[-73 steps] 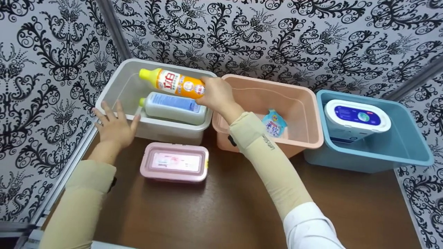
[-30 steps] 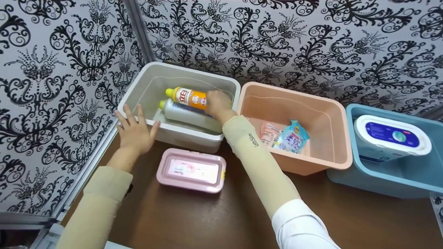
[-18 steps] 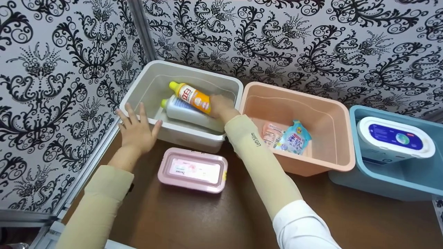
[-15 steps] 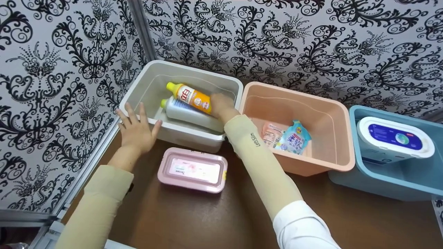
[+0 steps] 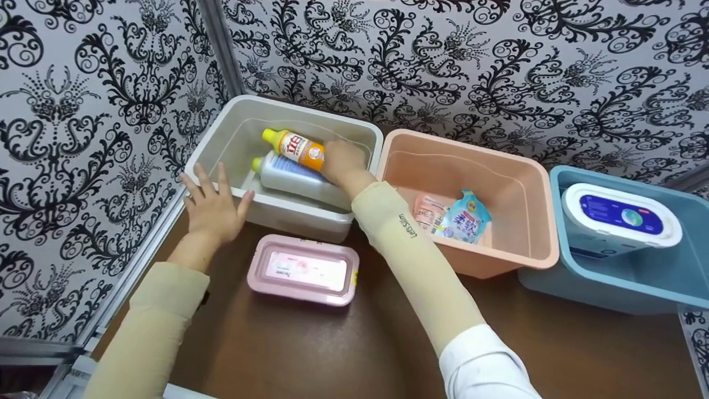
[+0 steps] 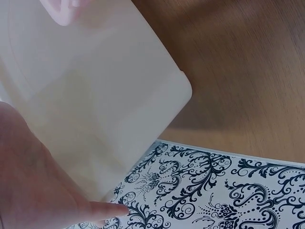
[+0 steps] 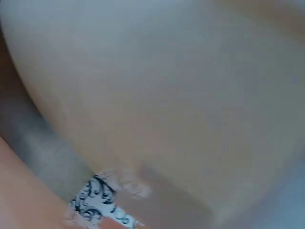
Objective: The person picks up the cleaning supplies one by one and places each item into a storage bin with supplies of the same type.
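Observation:
An orange-and-white detergent bottle (image 5: 303,152) with a yellow cap lies slanted inside the grey bin (image 5: 288,213). My right hand (image 5: 344,163) reaches into that bin and grips the bottle's base end; its fingertips are hidden. Just in front of the orange bottle lies a larger white bottle (image 5: 288,176) with a yellow-green cap, partly covered by my hand. My left hand (image 5: 213,213) has its fingers spread at the bin's front-left rim. In the left wrist view, the same hand (image 6: 35,179) shows against the bin's pale wall. The right wrist view is mostly a blurred pale surface.
A pink lidded box (image 5: 303,270) sits on the brown table (image 5: 310,349) before the grey bin. Right of it, a peach bin (image 5: 515,205) holds pink and blue pouches (image 5: 465,219). A blue bin (image 5: 626,288) contains a white-lidded tub (image 5: 623,216). Patterned walls stand behind and left.
My right hand has lowered the orange bottle from over the grey bin's rim down into it, beside the white bottle. The bottle's angle has shifted slightly. My left hand stays at the rim.

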Demonstrator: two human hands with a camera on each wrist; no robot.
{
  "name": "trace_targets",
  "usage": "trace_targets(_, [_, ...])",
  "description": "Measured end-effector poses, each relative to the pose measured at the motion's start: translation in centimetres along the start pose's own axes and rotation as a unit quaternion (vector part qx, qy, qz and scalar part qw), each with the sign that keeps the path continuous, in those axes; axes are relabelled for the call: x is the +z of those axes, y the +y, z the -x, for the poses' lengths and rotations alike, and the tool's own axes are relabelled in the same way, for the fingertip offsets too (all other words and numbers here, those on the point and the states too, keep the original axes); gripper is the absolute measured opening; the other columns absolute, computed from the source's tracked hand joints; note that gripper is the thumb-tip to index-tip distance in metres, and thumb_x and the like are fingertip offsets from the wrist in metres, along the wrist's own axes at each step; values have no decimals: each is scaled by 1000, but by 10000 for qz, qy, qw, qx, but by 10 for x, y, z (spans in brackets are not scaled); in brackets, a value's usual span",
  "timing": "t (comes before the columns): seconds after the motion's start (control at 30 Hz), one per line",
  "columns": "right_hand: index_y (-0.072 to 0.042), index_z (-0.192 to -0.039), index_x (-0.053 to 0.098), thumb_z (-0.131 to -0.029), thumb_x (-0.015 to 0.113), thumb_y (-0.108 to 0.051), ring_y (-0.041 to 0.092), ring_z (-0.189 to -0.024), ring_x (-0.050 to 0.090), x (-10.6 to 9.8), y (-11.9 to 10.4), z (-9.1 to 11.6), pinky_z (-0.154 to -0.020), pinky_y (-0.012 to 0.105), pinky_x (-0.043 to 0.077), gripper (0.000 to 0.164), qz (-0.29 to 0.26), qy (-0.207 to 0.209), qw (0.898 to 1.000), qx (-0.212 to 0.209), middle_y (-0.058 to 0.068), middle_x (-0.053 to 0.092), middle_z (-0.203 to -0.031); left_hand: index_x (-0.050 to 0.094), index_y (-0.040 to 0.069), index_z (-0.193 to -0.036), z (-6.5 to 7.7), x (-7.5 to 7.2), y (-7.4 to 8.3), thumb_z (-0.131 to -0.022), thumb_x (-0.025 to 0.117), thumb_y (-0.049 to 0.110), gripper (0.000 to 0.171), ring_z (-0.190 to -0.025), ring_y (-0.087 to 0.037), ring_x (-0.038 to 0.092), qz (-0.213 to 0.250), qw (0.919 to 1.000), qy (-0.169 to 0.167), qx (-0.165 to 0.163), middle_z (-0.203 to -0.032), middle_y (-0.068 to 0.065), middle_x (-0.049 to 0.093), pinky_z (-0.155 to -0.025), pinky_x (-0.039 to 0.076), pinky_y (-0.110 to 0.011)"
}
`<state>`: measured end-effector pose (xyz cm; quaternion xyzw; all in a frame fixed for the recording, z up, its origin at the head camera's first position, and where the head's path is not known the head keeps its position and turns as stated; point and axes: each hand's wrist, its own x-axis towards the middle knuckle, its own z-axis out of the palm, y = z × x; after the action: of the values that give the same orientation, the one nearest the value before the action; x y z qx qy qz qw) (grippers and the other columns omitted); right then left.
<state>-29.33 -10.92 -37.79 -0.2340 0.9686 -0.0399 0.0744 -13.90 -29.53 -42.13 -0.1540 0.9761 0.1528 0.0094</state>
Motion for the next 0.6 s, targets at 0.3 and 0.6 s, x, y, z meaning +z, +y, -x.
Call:
trace_targets(0.3, [-10, -128, 54, -89, 51, -53, 27, -119, 51, -21, 0, 23, -103, 41, 33, 58, 201, 305, 9993, 36, 10, 59, -127, -7, -2, -148, 0, 0, 0, -96, 18, 59, 84, -129, -60, -22, 90, 9999, -27, 80, -146, -37, -20, -104, 5, -72])
trace_targets(0.6, [-15, -149, 23, -90, 27, -68, 32, -143, 20, -31, 19, 40, -115, 53, 12, 79, -170, 200, 9995, 167, 12, 25, -155, -8, -1, -148, 1, -1, -2, -94, 14, 62, 86, -128, -61, -23, 137, 9998, -23, 161, -145, -37, -23, -101, -3, -75])
